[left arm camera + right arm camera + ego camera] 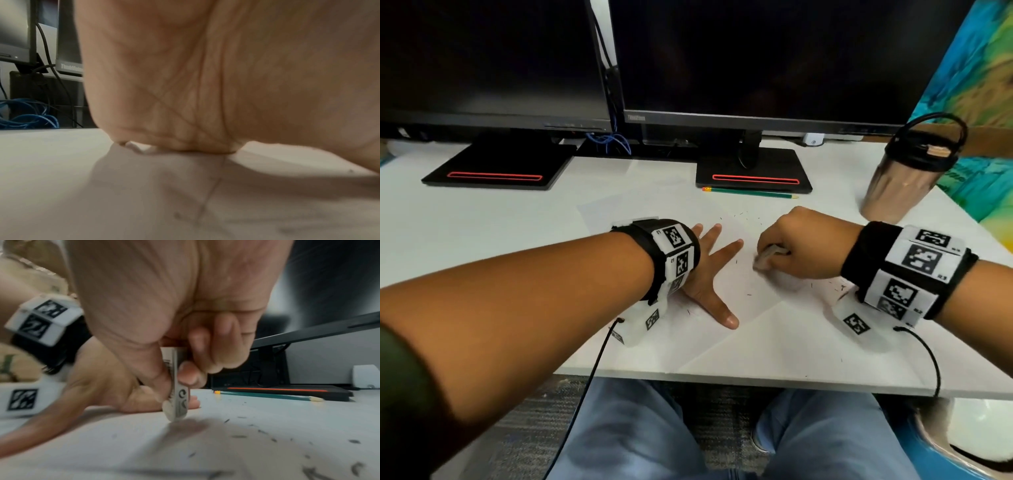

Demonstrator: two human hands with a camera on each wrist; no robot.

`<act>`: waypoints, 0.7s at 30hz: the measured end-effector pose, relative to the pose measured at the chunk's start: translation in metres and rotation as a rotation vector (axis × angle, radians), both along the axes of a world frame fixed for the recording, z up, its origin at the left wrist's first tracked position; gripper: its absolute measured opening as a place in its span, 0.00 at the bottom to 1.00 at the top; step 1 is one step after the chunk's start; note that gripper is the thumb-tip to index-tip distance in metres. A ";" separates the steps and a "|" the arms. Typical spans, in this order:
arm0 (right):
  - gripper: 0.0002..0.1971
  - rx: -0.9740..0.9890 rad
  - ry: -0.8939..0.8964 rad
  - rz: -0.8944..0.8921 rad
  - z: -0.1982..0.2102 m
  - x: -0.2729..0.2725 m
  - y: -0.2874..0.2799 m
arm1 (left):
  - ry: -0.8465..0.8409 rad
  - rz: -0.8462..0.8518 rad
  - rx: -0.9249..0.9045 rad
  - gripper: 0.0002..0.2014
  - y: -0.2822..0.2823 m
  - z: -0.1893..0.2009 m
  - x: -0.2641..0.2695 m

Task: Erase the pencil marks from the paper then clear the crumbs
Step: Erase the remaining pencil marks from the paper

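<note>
White flat worktop (482, 219), wide, carrying everything. Two black monitors at the back: left monitor (489, 58), right monitor (774, 54), each on a black slab base with a red stripe. Metallic bronze tumbler with black lid and looped black cord (904, 171) upright at far right, well apart from the sheet.

White sheet of paper (722, 335) flat on the worktop, centre front, near corner close to the worktop edge. Pencil marks too faint to tell.

Left hand (709, 274) palm-down on the paper, fingers (726, 251) straight and spread, pressing the sheet flat, holding nothing. Left wrist view: heel of palm touching paper.

Right hand (801, 243) curled into a loose fist just right of the left hand. Thumb and fingers (191, 374) pinched round a small white rectangular eraser in a printed sleeve (176, 400), held upright, its lower end touching the paper.

Green wooden pencil with yellow ferrule end (750, 193) lying just in front of the right monitor base, beyond the paper.

Dark thin eraser crumbs (238, 436) scattered on the paper, mostly to the right of the eraser and beyond the right hand.
</note>
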State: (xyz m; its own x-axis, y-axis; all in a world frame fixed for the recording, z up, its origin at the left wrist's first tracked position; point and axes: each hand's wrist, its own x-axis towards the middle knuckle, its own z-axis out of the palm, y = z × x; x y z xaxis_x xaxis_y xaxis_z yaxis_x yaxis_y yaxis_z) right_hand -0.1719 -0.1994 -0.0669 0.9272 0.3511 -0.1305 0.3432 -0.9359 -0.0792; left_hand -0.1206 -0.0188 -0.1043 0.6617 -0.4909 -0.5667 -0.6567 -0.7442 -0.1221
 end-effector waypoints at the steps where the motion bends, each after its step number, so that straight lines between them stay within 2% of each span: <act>1: 0.10 0.031 -0.005 -0.007 0.003 0.002 -0.001 | 0.010 0.002 -0.013 0.69 0.003 0.001 0.001; 6: 0.10 0.109 -0.028 0.040 0.004 0.009 0.012 | 0.029 0.058 -0.105 0.66 -0.002 0.006 0.005; 10: 0.10 0.077 -0.045 0.029 -0.012 0.011 0.017 | 0.016 0.055 -0.033 0.64 -0.010 0.000 0.000; 14: 0.05 0.208 0.062 0.089 -0.011 0.000 0.017 | -0.012 0.039 -0.003 0.65 -0.012 -0.001 0.001; 17: 0.08 0.156 -0.043 0.020 -0.013 0.004 0.007 | -0.031 0.032 0.009 0.65 -0.013 0.000 0.001; 19: 0.07 0.143 -0.082 0.084 -0.017 -0.001 0.010 | -0.034 0.030 0.010 0.65 -0.014 0.000 0.000; 21: 0.06 0.230 -0.007 0.152 -0.019 -0.008 0.016 | -0.039 0.028 0.019 0.65 -0.014 0.001 0.000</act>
State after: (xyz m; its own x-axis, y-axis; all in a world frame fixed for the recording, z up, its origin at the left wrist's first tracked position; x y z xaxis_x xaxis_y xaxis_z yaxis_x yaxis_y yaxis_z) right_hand -0.1799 -0.1833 -0.0862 0.8622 0.5059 -0.0251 0.4797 -0.8314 -0.2804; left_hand -0.1206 -0.0329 -0.1038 0.6966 -0.4618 -0.5491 -0.6305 -0.7592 -0.1614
